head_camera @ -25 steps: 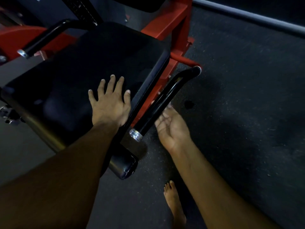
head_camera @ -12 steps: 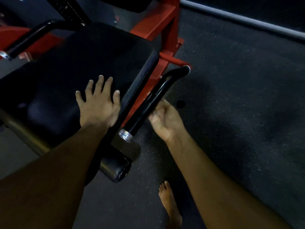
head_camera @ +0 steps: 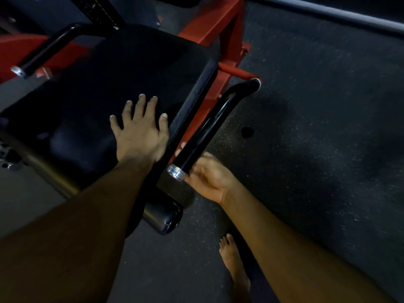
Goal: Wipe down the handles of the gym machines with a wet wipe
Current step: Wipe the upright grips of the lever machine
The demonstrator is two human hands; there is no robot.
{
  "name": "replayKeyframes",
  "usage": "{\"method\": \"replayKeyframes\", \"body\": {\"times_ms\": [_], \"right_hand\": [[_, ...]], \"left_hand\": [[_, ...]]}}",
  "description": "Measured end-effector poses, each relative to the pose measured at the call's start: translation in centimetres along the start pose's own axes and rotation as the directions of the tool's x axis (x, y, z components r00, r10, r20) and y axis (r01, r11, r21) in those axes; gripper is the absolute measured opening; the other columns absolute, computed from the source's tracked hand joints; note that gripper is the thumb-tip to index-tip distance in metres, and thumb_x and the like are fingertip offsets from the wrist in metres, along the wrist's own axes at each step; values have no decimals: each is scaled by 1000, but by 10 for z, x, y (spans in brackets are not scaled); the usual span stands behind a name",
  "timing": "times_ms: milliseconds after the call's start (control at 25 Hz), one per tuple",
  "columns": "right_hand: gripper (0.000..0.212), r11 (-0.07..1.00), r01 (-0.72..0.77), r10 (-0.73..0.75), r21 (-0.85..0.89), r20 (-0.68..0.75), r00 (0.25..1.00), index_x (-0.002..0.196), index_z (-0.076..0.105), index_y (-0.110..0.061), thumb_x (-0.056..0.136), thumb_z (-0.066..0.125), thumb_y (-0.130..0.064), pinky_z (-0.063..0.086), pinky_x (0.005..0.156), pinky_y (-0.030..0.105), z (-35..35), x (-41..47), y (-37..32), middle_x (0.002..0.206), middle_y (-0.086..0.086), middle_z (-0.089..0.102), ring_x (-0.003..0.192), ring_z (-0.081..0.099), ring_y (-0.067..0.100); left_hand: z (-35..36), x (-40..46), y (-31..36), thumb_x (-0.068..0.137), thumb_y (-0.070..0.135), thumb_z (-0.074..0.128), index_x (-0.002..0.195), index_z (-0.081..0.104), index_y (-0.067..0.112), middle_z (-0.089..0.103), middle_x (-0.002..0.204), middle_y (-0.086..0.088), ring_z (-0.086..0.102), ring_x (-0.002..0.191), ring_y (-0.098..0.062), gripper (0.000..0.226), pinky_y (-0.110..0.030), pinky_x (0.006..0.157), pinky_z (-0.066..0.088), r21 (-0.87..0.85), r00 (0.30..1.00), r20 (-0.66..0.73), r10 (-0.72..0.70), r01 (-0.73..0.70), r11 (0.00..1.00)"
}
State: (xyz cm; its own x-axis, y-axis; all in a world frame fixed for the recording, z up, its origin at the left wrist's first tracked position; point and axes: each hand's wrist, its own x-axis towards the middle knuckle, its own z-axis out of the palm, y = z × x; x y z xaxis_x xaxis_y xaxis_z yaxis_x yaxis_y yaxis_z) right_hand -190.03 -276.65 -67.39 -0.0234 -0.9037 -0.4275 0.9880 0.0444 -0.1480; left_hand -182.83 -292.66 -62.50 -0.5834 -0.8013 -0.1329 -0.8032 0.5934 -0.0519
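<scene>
While I look down from the head camera, the black padded vinyl seat (head_camera: 122, 88) of the machine fills the frame from nine to twelve o'clock, carried on a red steel frame (head_camera: 209, 25) at twelve. My left hand (head_camera: 140, 132) lies flat on the seat pad, palm down, fingers spread and straight, holding nothing. Just beside the seat's right edge runs the glossy black tubular handle with a chrome end cap (head_camera: 209, 125). Its long axis lies from about seven o'clock, where the chrome cap points toward me, up to one o'clock, where it bends right to a short stub near a red crossbar (head_camera: 236, 72). My right hand (head_camera: 207, 176) sits at the cap end, at the frame's centre; its fingers (head_camera: 182, 146) curl under and round the tube, tips showing on the seat side, so the grip is wrapped on the handle. The hand is blurred, and I cannot tell whether a wipe lies inside it. A second black handle (head_camera: 47, 52) lies at ten o'clock, left of the seat. Dark speckled rubber floor (head_camera: 317, 138) covers the right side, and a bare foot (head_camera: 234, 261) stands at six o'clock below the right forearm.
</scene>
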Motion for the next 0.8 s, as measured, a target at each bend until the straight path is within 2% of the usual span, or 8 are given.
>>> {"method": "replayKeyframes", "body": {"times_ms": [200, 320, 480, 560, 640, 680, 760, 800], "right_hand": [[27, 962, 237, -227, 134, -84, 970, 115, 62, -9, 95, 54, 6, 60, 79, 29, 4, 14, -27, 101, 6, 73, 91, 71, 15], [29, 926, 287, -283, 244, -48, 958, 113, 62, -14, 90, 55, 2, 55, 88, 33, 5, 24, -34, 101, 2, 70, 92, 67, 16], [20, 993, 111, -111, -28, 4, 994, 111, 64, -9, 96, 53, -2, 54, 92, 37, 3, 4, -13, 99, 6, 71, 93, 68, 18], [18, 955, 113, -160, -274, -156, 975, 108, 64, -2, 98, 51, 4, 60, 86, 38, 1, -13, -10, 98, 12, 70, 94, 68, 23], [19, 800, 171, -436, -574, -363, 823, 100, 67, -6, 99, 51, 4, 61, 75, 32, -4, -35, -25, 95, 9, 70, 89, 68, 22], [20, 640, 217, -627, -737, -337, 703, 99, 69, -12, 100, 52, -1, 60, 73, 29, -4, -46, -39, 95, 6, 70, 87, 67, 19], [16, 176, 258, -851, -950, -15, 525, 100, 69, -17, 101, 55, -11, 54, 72, 26, 1, -56, -78, 93, 1, 69, 84, 65, 15], [14, -64, 236, -843, -970, 179, 507, 102, 68, -16, 100, 55, -13, 50, 75, 23, 5, -52, -98, 96, -1, 68, 87, 63, 14]], "left_hand": [[1, 1, -2, 104, 55, 18, 161, 19, 33, 13, 170, 5, 7, 157, -24, 61, -63, 123, 3, 8, 1000, -8, -1, 2, 1000], [1, 1, -2, 104, 56, 18, 161, 19, 32, 14, 170, 5, 7, 157, -24, 61, -63, 123, 4, 4, 1000, -4, -1, 1, 1000], [0, 1, -2, 104, 56, 17, 161, 19, 32, 13, 171, 5, 6, 157, -24, 62, -63, 123, 3, 11, 1000, -2, 2, -2, 1000], [0, 1, -2, 104, 57, 17, 161, 19, 32, 13, 171, 5, 6, 157, -25, 62, -64, 123, 3, 5, 1000, -1, 7, -7, 1000], [1, 2, -2, 104, 57, 17, 161, 19, 31, 13, 171, 4, 7, 157, -26, 62, -64, 123, 4, 11, 1000, -8, 9, -9, 1000], [2, 2, -2, 104, 58, 17, 161, 19, 31, 13, 171, 4, 7, 157, -26, 63, -64, 123, 4, 15, 1000, -12, 8, -8, 1000], [3, 3, -4, 103, 58, 15, 160, 20, 31, 14, 170, 4, 8, 157, -26, 63, -64, 123, 4, 13, 1000, -17, 5, -5, 1000], [3, 2, -4, 103, 58, 15, 160, 20, 32, 14, 170, 4, 8, 157, -26, 63, -64, 123, 4, 9, 1000, -15, 3, -3, 1000]]}}
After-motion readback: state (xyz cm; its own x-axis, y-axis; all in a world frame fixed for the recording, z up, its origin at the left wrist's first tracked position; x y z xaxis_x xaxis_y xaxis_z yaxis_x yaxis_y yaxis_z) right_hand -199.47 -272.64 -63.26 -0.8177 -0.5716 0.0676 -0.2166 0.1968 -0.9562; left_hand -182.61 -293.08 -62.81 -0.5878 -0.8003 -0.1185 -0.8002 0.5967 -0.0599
